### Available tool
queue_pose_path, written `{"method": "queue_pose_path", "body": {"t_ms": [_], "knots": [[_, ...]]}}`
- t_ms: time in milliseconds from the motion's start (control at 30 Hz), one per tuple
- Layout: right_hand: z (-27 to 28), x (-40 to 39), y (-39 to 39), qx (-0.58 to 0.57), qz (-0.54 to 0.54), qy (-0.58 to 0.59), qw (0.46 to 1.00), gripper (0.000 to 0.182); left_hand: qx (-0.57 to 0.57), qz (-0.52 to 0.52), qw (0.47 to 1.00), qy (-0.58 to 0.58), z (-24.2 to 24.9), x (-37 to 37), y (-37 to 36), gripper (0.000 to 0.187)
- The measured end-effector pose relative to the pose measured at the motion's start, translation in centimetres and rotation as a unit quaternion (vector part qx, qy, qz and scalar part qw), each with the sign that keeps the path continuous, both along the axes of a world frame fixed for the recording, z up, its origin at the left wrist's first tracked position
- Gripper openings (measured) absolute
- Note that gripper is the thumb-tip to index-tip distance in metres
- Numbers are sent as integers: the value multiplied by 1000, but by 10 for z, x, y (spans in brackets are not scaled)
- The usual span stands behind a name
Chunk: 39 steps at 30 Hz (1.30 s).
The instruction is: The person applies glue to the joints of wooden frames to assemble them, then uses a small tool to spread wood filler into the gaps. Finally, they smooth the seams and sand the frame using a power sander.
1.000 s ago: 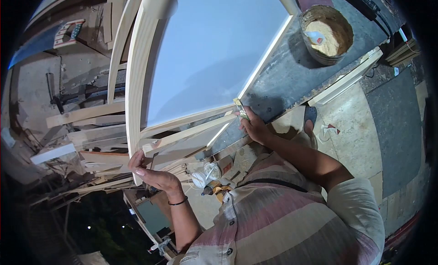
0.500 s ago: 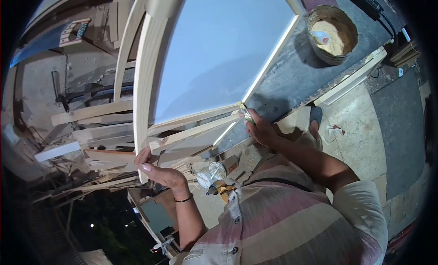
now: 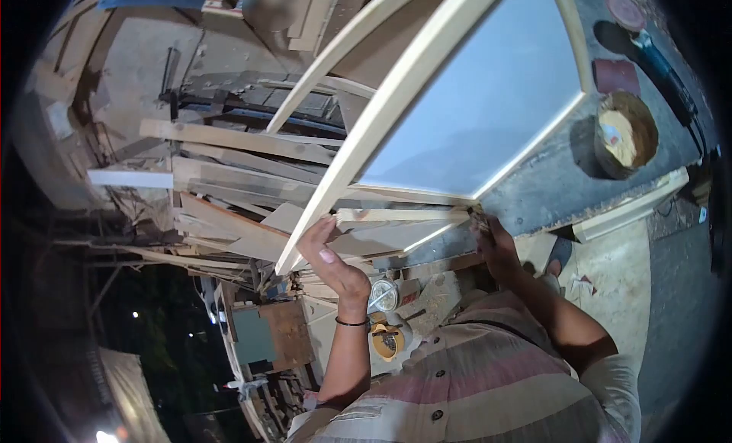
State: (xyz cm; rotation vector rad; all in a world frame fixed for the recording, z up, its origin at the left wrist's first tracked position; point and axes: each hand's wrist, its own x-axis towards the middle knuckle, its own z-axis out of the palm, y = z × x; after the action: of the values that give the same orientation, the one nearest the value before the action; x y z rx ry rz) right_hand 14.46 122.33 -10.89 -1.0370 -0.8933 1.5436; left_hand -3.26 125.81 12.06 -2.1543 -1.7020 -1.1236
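As the frame (image 3: pixel 385 123) slants more, the half-curled left hand (image 3: pixel 335 268), grip uncertain, seemingly steadies it. The right hand (image 3: pixel 498 251) clasps a blurred tool (image 3: pixel 476 216).

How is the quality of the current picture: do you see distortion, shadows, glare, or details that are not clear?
Head view: wide-angle distortion, with black rounded corners; head view: soft shadow across the pale panel, darker shadow beside the bucket; head view: glare from a light at bottom left; head view: the right hand is dim, its fingertip details unclear.
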Motion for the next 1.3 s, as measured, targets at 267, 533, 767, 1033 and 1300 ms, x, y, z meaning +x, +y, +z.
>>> {"method": "queue_pose_path", "body": {"t_ms": [267,533,767,1033,1300], "knots": [[-10,6,-9,68,27,-106,992,41,-15,-35,997,69,13,-9,-22,54],[-1,27,-33,63,48,-150,986,34,-52,-22,997,-50,-64,-54,-97,31],[5,35,-66,107,79,-213,968,35,-452,39,867,-205,-262,-138,-253,31],[3,48,-139,8,192,-135,972,20,-556,268,784,-69,-418,-152,-500,34],[25,48,-226,-36,195,-153,968,12,-663,269,653,-249,-408,-118,-600,46]]}}
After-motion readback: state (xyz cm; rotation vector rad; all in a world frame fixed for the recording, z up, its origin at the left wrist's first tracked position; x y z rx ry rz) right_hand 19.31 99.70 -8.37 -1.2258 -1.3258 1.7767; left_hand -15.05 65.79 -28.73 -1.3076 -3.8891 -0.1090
